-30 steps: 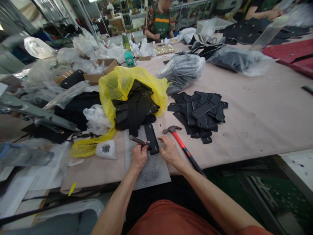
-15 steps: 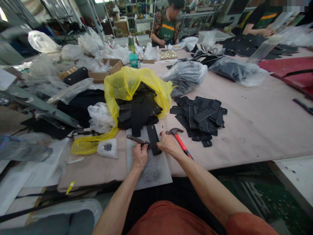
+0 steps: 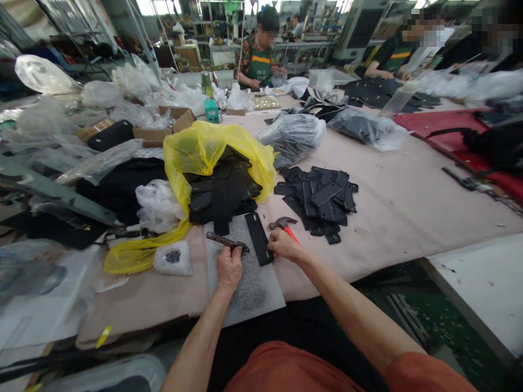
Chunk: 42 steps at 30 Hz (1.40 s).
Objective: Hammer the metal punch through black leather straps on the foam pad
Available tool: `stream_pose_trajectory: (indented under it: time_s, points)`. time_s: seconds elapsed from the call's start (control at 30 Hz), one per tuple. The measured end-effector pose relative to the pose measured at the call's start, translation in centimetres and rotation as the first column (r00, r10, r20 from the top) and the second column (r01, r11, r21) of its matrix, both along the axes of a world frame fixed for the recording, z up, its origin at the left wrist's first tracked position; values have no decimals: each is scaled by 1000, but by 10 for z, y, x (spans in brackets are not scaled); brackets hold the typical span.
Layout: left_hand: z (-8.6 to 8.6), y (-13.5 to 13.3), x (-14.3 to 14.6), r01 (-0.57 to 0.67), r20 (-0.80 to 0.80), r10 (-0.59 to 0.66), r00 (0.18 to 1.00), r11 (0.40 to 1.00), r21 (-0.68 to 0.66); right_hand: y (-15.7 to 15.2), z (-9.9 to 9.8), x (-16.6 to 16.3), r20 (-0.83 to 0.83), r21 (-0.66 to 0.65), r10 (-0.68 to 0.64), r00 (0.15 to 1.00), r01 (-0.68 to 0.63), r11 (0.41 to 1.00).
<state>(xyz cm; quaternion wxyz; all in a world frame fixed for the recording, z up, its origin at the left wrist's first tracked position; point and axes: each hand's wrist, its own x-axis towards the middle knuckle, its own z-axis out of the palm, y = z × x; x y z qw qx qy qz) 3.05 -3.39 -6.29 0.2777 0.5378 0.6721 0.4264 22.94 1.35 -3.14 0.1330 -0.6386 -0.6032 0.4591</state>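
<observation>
My left hand (image 3: pixel 229 267) is closed around a slim dark metal tool (image 3: pixel 224 240) whose kind I cannot make out. Its tip points right, just short of a flat black strip (image 3: pixel 259 239) with small slots near its ends. That strip lies slanted across the right edge of a speckled white board (image 3: pixel 261 296). The fingers of my right hand (image 3: pixel 285 245) are pinched at the strip's lower right edge. Directly behind that hand lies a claw hammer (image 3: pixel 283 222) with a red handle, partly covered by the hand.
A yellow plastic bag (image 3: pixel 196 142) full of black strips stands behind the board. To the right is a pile of similar strips (image 3: pixel 322 197). A white block with small dark bits (image 3: pixel 174 258) sits at left. Co-workers (image 3: pixel 259 62) work across the table.
The view has swung to the right. The black strip now lies more slanted, and the tool's tip has come away from it. My right hand has shifted down to the strip's lower edge.
</observation>
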Motion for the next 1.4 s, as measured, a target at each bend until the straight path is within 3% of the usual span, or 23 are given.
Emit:
stream_pose_trajectory:
  time_s: [0.17,0.33,0.87,1.07,1.3,1.4]
  points:
    - [-1,2,-2,24,9,-24,1000,1000,-14,2,19,20,-220,105,-80,972,105,989]
    - [-2,4,-4,62,-33,-62,998,998,9,5,40,30,-325,163,-115,939,175,971]
    - [0,6,-5,126,-25,-126,992,992,11,-7,45,30,-413,182,-229,881,327,928]
    - [-8,8,-7,105,-57,-107,993,993,-47,-1,44,49,-310,232,-353,883,430,872]
    - [-12,11,-7,69,26,-68,997,997,-38,50,89,140,9,390,-610,792,559,732]
    - [-9,7,-3,48,105,-46,993,999,-14,52,91,155,152,430,-631,760,524,735]
